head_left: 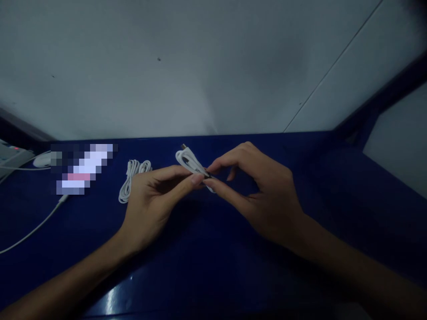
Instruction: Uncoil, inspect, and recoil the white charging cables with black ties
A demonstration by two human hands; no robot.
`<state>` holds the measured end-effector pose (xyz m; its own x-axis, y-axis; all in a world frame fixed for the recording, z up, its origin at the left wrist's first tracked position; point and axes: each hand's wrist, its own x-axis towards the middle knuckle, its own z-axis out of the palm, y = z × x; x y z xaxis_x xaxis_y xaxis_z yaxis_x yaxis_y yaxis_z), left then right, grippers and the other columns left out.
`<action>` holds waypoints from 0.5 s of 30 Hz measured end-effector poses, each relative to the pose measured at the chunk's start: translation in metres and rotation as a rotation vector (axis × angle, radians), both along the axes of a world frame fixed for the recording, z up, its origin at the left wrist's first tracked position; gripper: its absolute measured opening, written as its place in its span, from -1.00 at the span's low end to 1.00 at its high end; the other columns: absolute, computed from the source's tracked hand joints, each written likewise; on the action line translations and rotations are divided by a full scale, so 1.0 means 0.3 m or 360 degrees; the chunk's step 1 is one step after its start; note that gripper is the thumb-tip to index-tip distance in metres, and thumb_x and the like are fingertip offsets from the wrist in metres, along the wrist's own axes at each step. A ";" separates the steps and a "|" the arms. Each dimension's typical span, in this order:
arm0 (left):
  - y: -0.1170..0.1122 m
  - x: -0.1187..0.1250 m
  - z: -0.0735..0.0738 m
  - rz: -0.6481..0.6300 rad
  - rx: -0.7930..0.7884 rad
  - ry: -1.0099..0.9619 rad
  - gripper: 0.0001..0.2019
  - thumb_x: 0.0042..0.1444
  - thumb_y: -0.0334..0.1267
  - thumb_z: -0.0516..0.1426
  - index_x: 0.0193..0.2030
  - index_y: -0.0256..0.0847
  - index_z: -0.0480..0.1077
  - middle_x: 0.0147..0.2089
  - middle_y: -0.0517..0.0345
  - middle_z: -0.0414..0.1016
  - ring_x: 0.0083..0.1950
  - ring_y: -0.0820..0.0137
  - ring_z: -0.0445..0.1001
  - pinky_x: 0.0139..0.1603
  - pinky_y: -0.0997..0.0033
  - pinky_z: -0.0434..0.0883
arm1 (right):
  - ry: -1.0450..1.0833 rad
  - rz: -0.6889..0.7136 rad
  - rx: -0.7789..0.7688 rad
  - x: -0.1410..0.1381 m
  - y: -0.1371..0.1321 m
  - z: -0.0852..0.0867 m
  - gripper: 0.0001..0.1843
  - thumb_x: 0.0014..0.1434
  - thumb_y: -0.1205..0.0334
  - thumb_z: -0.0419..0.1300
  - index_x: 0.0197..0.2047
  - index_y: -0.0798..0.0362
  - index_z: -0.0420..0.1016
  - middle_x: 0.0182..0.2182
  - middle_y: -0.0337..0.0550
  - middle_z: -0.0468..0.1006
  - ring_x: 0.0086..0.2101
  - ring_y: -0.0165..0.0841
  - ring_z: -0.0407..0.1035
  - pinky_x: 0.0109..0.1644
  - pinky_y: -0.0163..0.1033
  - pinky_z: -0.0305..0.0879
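Cable coil [188, 161] is partly hidden by left hand [150, 193]; dark tie [209, 175] unclear.

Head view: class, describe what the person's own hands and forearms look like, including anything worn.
The left hand and right hand are ungloved, with slender fingers. No ring, watch or bracelet is visible. The left forearm and right forearm show no sleeves; dim light hides finer markings.

Smooth plastic cable [191, 163], metal plug [183, 146], glossy tabletop [207, 249]
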<state>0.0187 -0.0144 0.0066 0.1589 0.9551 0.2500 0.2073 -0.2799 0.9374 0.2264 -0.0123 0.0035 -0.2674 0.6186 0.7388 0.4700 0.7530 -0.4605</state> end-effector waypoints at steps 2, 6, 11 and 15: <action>0.001 0.002 -0.006 -0.0010 -0.0024 -0.0058 -0.88 0.35 -0.24 0.37 -0.24 -0.03 0.77 -0.21 0.17 0.79 -0.09 0.26 0.76 0.04 0.35 0.69 | 0.0006 -0.0039 0.0089 -0.008 0.000 -0.008 -0.86 0.36 0.42 0.43 -0.11 -0.01 0.64 -0.26 -0.22 0.71 -0.28 -0.32 0.53 -0.25 -0.17 0.49; 0.005 0.006 -0.014 -0.0032 -0.0071 -0.0152 -0.90 0.35 -0.23 0.38 -0.22 -0.01 0.76 -0.10 0.18 0.81 -0.16 0.33 0.75 0.05 0.36 0.70 | 0.0014 -0.0100 0.0186 -0.019 -0.004 -0.022 -0.85 0.39 0.45 0.39 -0.11 -0.02 0.67 -0.27 -0.19 0.74 -0.29 -0.31 0.56 -0.25 -0.17 0.51; -0.001 0.011 -0.014 0.0020 -0.0064 -0.0137 -0.92 0.34 -0.22 0.39 -0.20 -0.06 0.75 -0.11 0.15 0.81 -0.17 0.30 0.77 0.03 0.33 0.73 | 0.0027 -0.0213 0.0250 -0.024 -0.010 -0.030 -0.85 0.40 0.46 0.38 -0.14 0.00 0.67 -0.29 -0.19 0.75 -0.30 -0.31 0.57 -0.24 -0.17 0.51; -0.007 0.018 -0.009 0.0059 -0.0051 -0.0166 -0.94 0.32 -0.26 0.40 -0.21 -0.10 0.75 -0.19 0.17 0.80 -0.16 0.31 0.78 0.00 0.39 0.72 | -0.0035 -0.0172 0.0237 -0.022 -0.010 -0.032 -0.91 0.40 0.44 0.39 -0.10 0.07 0.67 -0.25 -0.13 0.75 -0.26 -0.30 0.58 -0.20 -0.17 0.53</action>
